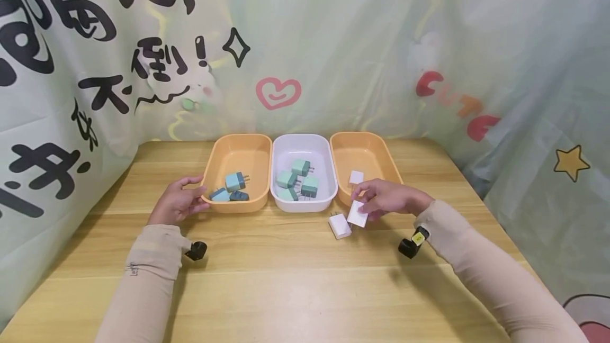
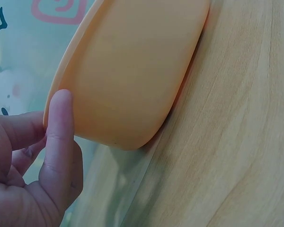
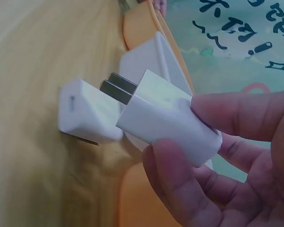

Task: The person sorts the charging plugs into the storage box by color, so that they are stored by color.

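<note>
My right hand (image 1: 388, 198) pinches a white charger plug (image 3: 168, 118) between thumb and fingers, its two metal prongs pointing away from the palm. A second white charger plug (image 1: 340, 226) lies on the table just beside it, in front of the trays. Another white charger plug (image 1: 356, 178) sits in the right orange tray (image 1: 364, 144), partly behind the right hand. At the far left, my left hand (image 1: 178, 201) grips the rim of the left orange tray (image 2: 128, 71) at its near left corner, fingers on both sides of the edge.
Blue charger plugs (image 1: 234, 181) lie in the left orange tray. Between the orange trays stands a white tray (image 1: 301, 144) with several green charger plugs (image 1: 310, 186). All three trays stand side by side on the wooden table (image 1: 286, 279), before a printed curtain (image 1: 343, 46).
</note>
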The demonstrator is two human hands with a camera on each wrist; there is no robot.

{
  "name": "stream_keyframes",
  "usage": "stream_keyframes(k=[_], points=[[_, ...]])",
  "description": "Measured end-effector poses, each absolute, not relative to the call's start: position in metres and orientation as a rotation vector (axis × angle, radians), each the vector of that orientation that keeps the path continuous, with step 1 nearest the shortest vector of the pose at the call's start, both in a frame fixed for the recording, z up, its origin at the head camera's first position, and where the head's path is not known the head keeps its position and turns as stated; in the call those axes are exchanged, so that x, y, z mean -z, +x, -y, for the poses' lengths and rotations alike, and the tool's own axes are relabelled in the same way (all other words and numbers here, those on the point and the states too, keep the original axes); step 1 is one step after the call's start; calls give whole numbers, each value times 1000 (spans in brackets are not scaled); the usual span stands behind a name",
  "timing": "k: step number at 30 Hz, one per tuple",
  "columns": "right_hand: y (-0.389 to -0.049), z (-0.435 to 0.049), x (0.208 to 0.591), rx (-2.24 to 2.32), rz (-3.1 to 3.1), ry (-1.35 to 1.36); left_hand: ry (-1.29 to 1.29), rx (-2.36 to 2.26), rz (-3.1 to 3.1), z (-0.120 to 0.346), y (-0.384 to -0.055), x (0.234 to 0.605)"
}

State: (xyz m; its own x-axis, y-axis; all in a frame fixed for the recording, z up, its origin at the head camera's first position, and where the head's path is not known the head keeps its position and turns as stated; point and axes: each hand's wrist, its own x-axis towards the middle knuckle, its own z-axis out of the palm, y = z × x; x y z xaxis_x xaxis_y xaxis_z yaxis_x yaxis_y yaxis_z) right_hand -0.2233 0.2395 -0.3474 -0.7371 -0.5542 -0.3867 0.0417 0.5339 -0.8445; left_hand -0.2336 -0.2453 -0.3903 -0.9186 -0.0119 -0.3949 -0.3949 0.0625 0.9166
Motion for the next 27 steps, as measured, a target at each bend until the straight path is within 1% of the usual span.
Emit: stream_keyframes(k=[17, 27], points=[[-279, -239, 327, 1199, -2111, -306, -409, -1942, -2066, 247, -235, 390], [-313, -249, 341, 1419, -1965, -158, -386, -1973, -2031, 245, -232, 390]])
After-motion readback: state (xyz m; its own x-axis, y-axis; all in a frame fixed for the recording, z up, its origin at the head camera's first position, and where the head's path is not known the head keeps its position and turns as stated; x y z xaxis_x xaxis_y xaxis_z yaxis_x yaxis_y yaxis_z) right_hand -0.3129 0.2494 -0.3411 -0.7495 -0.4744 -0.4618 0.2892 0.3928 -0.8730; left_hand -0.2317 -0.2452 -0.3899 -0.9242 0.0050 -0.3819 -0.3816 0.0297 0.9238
